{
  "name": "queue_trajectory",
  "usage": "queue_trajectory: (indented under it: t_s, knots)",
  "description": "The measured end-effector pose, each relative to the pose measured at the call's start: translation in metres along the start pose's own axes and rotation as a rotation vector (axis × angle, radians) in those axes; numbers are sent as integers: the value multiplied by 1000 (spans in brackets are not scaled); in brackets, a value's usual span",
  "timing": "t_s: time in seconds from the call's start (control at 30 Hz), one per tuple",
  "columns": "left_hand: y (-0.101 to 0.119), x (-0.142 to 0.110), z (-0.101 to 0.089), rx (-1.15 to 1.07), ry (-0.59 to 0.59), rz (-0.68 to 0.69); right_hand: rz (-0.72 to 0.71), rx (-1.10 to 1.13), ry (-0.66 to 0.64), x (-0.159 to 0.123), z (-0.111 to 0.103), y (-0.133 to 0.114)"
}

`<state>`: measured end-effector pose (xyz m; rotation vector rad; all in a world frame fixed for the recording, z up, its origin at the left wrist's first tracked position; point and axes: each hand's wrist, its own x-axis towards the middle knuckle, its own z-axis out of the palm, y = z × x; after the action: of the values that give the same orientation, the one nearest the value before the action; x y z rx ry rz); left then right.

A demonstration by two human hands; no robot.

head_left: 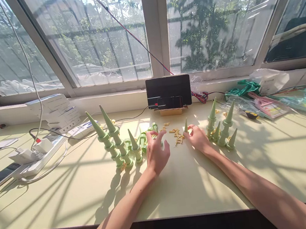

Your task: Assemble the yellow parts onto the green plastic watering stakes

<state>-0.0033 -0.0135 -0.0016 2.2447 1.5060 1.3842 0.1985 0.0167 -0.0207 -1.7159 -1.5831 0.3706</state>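
Observation:
My right hand (198, 139) is closed on a small light-green cone (185, 125), its tip pointing up, beside a scatter of small yellow pieces (178, 136). My left hand (158, 153) hovers with thumb and fingers apart by a cluster of green spool-shaped pieces (142, 137), partly hidden behind it. Left of that hand stand two tall stacks of green spools topped with cones, the nearer to the middle being a green tower (115, 136). A shorter green cone piece (135, 148) is close by. On the right stand more green cone-topped stacks (226, 126).
A black tablet (168, 89) with a phone leans on a cardboard stand at the back. White boxes (56, 110) and a power strip (40, 157) with cables lie left. Plastic bags (269, 80) and a yellow-black tool (252, 114) lie right.

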Motion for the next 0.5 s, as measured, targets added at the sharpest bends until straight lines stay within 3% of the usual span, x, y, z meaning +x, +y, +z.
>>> queue_trajectory:
  t_s: [0.3, 0.5]
  knots:
    - [-3, 0, 0, 94, -80, -126, -39, -65, 9, 0, 3, 0]
    - [-8, 0, 4, 158, -143, -138, -63, -65, 40, -1, 4, 1]
